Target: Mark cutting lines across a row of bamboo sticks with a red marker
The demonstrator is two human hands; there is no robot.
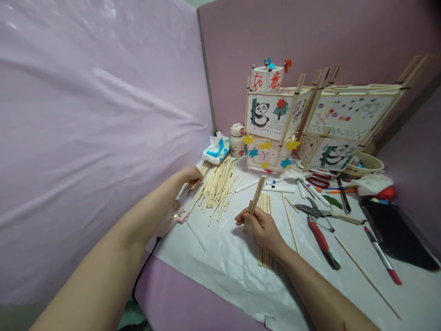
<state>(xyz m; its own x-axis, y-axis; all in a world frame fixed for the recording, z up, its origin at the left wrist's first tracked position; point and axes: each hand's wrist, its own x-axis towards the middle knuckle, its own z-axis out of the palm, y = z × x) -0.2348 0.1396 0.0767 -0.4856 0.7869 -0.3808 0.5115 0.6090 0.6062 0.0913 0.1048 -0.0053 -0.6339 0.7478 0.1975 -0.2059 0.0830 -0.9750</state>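
My right hand [261, 225] is closed round a short bundle of wooden sticks [256, 196], held tilted above a row of sticks [264, 216] lying side by side on the white paper [223, 257]. My left hand [190, 175] reaches to the far left edge of a loose pile of wooden sticks [217, 186]. Its fingers are curled into the pile's end; what they grip is hidden.
A pink glue gun [174, 217] lies below my left arm. Red-handled pliers [319, 225], scissors [319, 180], pens, a single long stick [367, 276] and a black tablet [396, 234] lie to the right. Painted paper lanterns [275, 119] stand at the back, beside a tissue pack [216, 149].
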